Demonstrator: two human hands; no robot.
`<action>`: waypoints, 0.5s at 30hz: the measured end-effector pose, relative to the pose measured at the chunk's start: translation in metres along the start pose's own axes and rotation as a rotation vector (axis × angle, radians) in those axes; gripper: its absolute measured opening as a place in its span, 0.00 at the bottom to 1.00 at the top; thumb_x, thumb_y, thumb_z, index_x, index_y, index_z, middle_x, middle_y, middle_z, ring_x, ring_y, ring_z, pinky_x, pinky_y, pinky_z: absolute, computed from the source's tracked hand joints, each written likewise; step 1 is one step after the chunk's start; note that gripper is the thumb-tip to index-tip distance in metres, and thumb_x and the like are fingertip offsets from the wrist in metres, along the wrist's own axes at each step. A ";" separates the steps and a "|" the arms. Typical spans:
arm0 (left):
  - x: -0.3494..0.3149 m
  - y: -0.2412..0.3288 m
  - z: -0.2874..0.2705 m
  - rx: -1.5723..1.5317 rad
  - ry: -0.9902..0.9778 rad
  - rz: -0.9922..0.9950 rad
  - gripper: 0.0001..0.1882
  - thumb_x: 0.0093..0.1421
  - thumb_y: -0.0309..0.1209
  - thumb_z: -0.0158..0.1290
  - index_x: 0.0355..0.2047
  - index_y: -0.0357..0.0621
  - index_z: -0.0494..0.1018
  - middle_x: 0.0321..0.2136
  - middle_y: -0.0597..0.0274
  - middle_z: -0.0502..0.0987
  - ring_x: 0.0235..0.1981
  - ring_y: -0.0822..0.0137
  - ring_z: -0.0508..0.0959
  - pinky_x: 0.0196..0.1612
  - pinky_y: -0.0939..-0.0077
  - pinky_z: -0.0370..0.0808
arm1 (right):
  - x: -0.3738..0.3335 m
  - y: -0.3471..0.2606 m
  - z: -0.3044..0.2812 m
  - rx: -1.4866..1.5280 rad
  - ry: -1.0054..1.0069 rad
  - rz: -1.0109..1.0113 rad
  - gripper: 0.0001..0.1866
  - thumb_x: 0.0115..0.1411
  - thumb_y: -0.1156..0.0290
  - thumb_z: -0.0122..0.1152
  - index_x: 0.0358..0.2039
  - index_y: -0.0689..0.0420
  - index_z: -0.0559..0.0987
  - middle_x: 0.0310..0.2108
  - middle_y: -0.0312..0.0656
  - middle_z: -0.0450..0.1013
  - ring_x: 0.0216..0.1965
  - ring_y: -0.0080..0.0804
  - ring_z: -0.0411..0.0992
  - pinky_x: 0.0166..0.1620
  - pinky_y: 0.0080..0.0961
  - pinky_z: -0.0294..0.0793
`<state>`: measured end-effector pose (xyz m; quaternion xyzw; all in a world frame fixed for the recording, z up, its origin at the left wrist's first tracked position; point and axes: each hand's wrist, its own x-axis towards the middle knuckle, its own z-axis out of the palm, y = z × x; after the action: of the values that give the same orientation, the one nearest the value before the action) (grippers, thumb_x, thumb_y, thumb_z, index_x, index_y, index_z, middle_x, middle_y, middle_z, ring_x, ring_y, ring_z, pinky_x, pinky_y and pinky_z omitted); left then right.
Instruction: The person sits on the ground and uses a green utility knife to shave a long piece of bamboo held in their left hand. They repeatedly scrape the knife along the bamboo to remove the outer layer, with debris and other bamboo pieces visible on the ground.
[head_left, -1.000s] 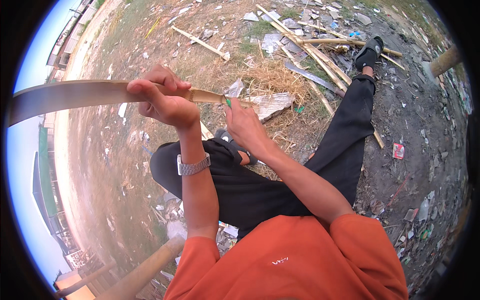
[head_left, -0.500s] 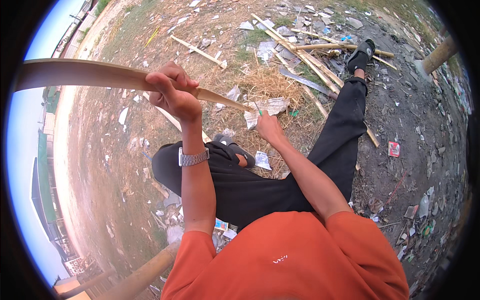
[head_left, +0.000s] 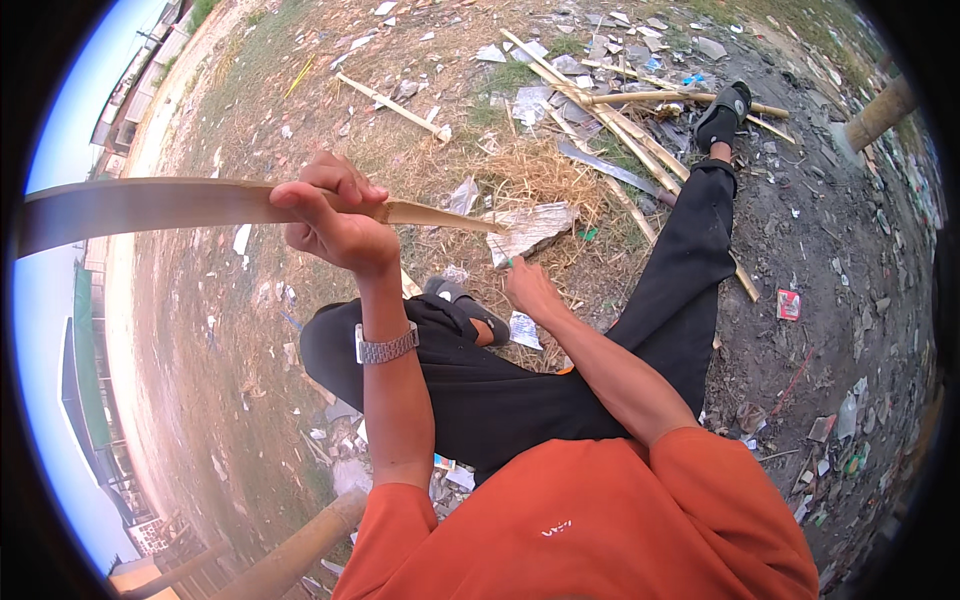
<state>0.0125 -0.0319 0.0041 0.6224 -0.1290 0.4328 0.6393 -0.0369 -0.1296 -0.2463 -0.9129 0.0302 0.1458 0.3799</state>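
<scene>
My left hand (head_left: 345,225) is closed around a long split bamboo strip (head_left: 150,207). Its wide end reaches out past the left side of the view, and its narrow end touches or hangs just over a pale, rough flat slab (head_left: 540,228) on the ground. Below that slab my right hand (head_left: 533,288) has its fingers closed on a small green-handled tool (head_left: 512,261). Only a bit of green shows; the rest of the tool is hidden by the fingers or too small to make out. The right hand is apart from the strip.
Dry shavings (head_left: 550,170) lie around the slab. A machete (head_left: 615,172) rests beside several bamboo lengths (head_left: 610,118) ahead. My legs (head_left: 680,290) are spread on littered ground. A bamboo post (head_left: 880,115) stands far right, and a thick pole (head_left: 290,550) lies at lower left.
The strip's wide end has swung down in the view, with my left hand slightly lower and further left. My right hand has drawn back toward me, away from the strip's narrow end.
</scene>
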 end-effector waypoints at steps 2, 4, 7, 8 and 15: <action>0.003 -0.003 -0.002 0.004 -0.016 0.006 0.32 0.65 0.58 0.33 0.13 0.47 0.56 0.10 0.68 0.55 0.10 0.76 0.59 0.14 0.84 0.59 | -0.003 0.000 -0.001 0.040 0.006 0.005 0.13 0.61 0.68 0.43 0.40 0.67 0.65 0.27 0.65 0.72 0.33 0.68 0.72 0.37 0.54 0.71; 0.004 -0.002 -0.006 0.051 -0.018 0.048 0.32 0.65 0.57 0.33 0.13 0.47 0.57 0.10 0.68 0.56 0.10 0.75 0.59 0.15 0.84 0.60 | -0.005 -0.034 -0.027 0.200 0.060 -0.022 0.13 0.63 0.65 0.43 0.38 0.64 0.65 0.26 0.65 0.72 0.31 0.69 0.71 0.35 0.55 0.71; 0.008 -0.007 -0.015 0.067 0.017 0.048 0.31 0.65 0.56 0.35 0.13 0.46 0.58 0.10 0.67 0.57 0.10 0.75 0.60 0.15 0.83 0.61 | -0.008 -0.076 -0.053 0.364 0.107 -0.156 0.13 0.64 0.63 0.42 0.37 0.61 0.65 0.25 0.65 0.72 0.30 0.69 0.70 0.34 0.56 0.70; 0.009 -0.009 -0.017 0.081 0.031 0.049 0.31 0.65 0.56 0.35 0.13 0.46 0.58 0.10 0.67 0.57 0.11 0.75 0.60 0.15 0.83 0.61 | -0.010 -0.085 -0.054 0.373 0.120 -0.213 0.13 0.64 0.63 0.42 0.37 0.61 0.64 0.25 0.65 0.72 0.29 0.69 0.70 0.34 0.56 0.69; 0.009 -0.005 -0.018 0.123 0.142 0.017 0.30 0.66 0.54 0.37 0.13 0.46 0.58 0.10 0.67 0.56 0.12 0.75 0.61 0.15 0.81 0.63 | -0.001 -0.078 -0.029 0.229 0.123 -0.290 0.11 0.64 0.66 0.43 0.37 0.61 0.63 0.20 0.66 0.69 0.27 0.69 0.69 0.32 0.58 0.67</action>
<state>0.0144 -0.0110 0.0032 0.6272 -0.0618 0.4882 0.6038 -0.0180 -0.0942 -0.1732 -0.8658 -0.0619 0.0289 0.4957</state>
